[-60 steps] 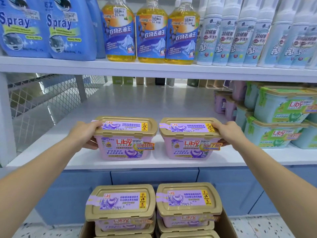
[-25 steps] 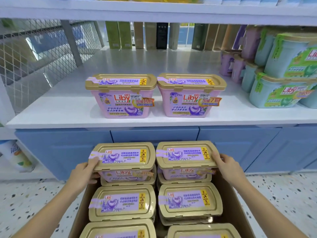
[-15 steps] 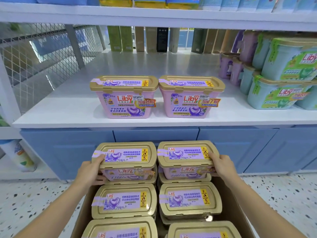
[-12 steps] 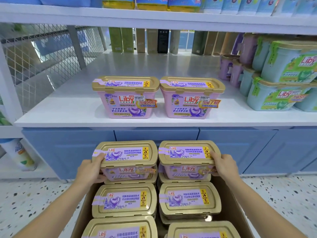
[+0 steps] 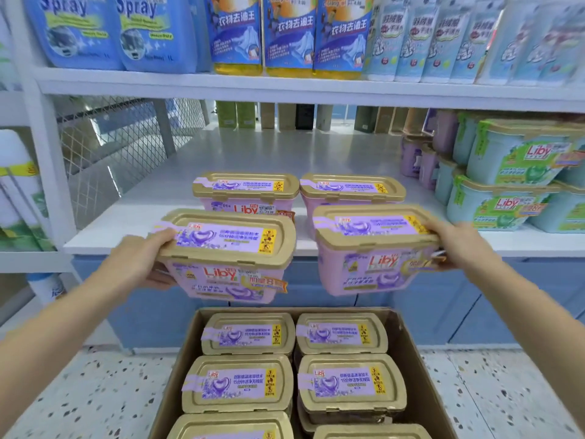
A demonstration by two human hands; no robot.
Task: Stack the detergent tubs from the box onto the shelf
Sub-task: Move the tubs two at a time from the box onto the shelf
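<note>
I'm watching the left grip [image 5: 136, 264] clasping the left tub [image 5: 228, 258] and the right grip [image 5: 462, 245] clasping the right tub [image 5: 376, 251]. Both are hovering above the box [image 5: 408, 340], at the shelf's [image 5: 126, 223] near edge.

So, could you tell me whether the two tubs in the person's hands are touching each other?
Apart. The head view shows a clear gap between the left tub and the right tub, with the shelf edge visible through it.
</note>
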